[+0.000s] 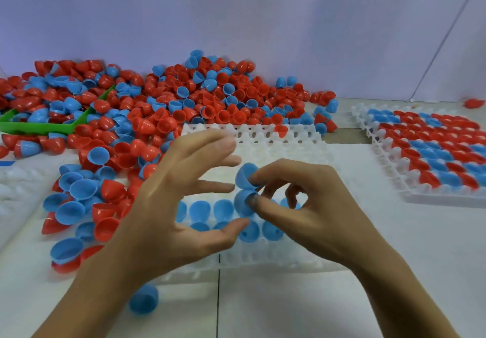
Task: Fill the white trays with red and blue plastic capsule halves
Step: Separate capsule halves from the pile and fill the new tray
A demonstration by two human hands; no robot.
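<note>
The right hand (310, 206) pinches two stacked blue plastic capsule halves (246, 190) between its fingers while the left hand (178, 206) spreads beside them; a slack pinch could drop one beneath the fingers, outside the white plastic tray (289, 138).

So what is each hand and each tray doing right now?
Right hand: pinches two blue halves above the middle tray.
Left hand: open, fingers spread, holds nothing.
Middle tray: mostly unfilled, some blue halves in near rows.
Right tray: almost full of red and blue halves.
Green bin: partly buried under loose halves.
Loose pile: heaped behind and left of the middle tray.
Stray blue half: lies on the table by the left wrist.
</note>
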